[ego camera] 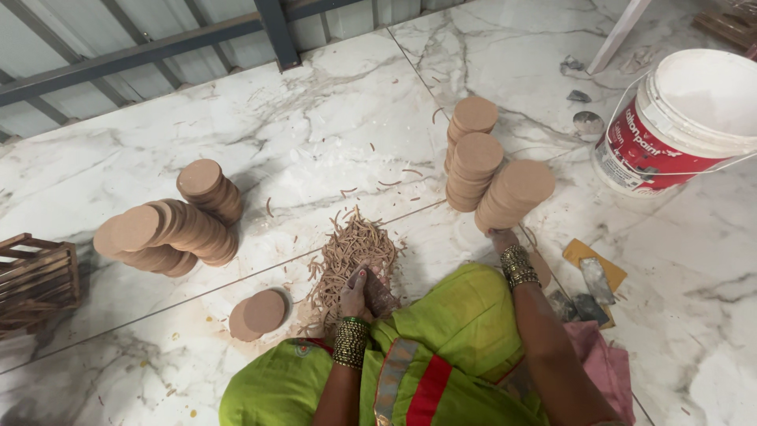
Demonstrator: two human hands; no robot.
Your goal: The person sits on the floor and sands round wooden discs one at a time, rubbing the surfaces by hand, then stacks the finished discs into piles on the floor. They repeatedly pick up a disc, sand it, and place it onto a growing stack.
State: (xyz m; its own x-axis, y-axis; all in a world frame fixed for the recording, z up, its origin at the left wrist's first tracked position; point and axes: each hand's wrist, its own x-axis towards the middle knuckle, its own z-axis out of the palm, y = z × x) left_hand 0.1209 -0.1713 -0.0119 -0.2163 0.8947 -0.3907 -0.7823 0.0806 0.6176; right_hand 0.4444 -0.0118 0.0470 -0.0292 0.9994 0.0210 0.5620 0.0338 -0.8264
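Note:
I sit on a marble floor (315,134) in green clothes. My left hand (355,296) rests at the near edge of a pile of thin wood shavings (355,246), its fingers closed on a brown round piece (382,295) by my knee. My right hand (501,237), bangles at the wrist, reaches to the foot of a leaning stack of round tan discs (516,193); its fingers are hidden by the stack. Two more upright disc stacks (475,150) stand just behind it.
On the left are toppled and upright stacks of discs (169,229), with two loose discs (259,314) nearer me. A white and red bucket (686,118) stands at right. Flat scrapers on yellow paper (595,278), a pink cloth (609,364) and a wooden crate (35,276) lie around.

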